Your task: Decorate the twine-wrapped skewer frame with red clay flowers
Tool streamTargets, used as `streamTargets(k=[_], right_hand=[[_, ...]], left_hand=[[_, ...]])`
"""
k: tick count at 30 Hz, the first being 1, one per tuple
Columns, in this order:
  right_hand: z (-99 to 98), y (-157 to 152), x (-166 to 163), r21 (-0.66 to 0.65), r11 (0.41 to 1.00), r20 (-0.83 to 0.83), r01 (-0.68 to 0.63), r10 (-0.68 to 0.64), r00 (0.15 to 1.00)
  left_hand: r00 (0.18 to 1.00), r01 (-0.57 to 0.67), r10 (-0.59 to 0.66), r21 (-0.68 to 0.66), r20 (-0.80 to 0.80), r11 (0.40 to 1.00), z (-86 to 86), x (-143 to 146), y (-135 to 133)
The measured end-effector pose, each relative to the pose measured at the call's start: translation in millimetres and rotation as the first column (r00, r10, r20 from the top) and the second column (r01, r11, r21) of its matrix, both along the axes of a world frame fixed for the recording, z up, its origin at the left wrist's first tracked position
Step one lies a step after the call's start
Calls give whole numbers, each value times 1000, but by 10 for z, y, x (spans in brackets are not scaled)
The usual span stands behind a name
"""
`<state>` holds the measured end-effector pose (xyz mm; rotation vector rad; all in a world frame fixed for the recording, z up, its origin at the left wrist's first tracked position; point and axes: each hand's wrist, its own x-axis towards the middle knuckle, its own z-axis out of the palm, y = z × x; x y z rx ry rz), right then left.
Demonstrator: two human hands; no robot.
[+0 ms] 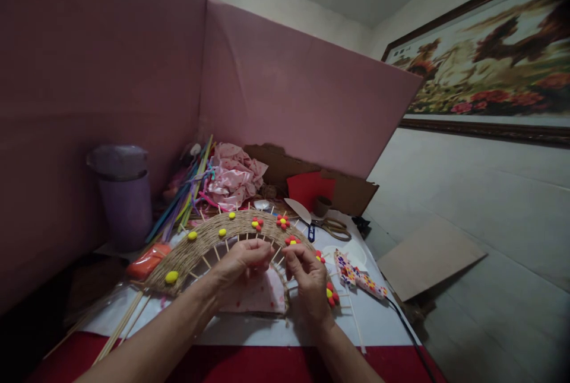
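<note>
An arch woven of brown twine over thin wooden sticks (pixel 202 252) lies in front of me, its stick ends poking out along both curves. Yellow dots (pixel 171 277) sit on its left part, and red flowers with yellow centres (pixel 282 221) on its top and right. My left hand (pixel 252 255) is over the inner curve, thumb and fingers pinched together. Close by on the right, my right hand (pixel 307 276) is pinched too, fingertips pointing at the left hand. Whatever either pinch holds is too small to make out. White fabric with red spots (pixel 260 294) shows beneath the hands.
A patterned glue gun (pixel 358 276) with a black cord lies at the right. Scissors (pixel 333 228), a box cutter (pixel 311 233) and red paper (pixel 309 190) are behind the arch. A purple bin (pixel 127 205), an orange packet (pixel 149 259) and crumpled pink fabric (pixel 236 175) stand left.
</note>
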<state>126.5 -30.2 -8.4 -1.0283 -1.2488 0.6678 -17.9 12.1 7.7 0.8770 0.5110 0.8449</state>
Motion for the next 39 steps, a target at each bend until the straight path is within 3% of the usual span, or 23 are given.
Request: streamTargets(k=[4,7,14,22,25,30,39], right_hand=[[0,-10,-11,28,999,61,15,-17,998],[20,-41,-36,147,988,170,58,-83,982],[36,-119,-82,313,945,459,100,-243,854],[7,-122,-104,356,931,589,79,-289,755],[5,-115,-100,366,928,621,73,-302,724],[-18,-93,-56,371,925,612,82,-310,728],[-28,-84,-41,353,932,589,79,-287,756]], left_hand=[[998,67,-66,-26,12,997,7,-2,-7],[996,50,-45,-75,76,996,16,7,-20],[973,39,4,-186,229,982,-4,45,-25],[953,128,-98,-90,288,988,-65,95,-109],[966,80,-65,-48,251,996,-62,113,-130],[997,-55,51,69,57,996,-57,113,-98],[974,-190,210,201,-83,961,-17,125,-85]])
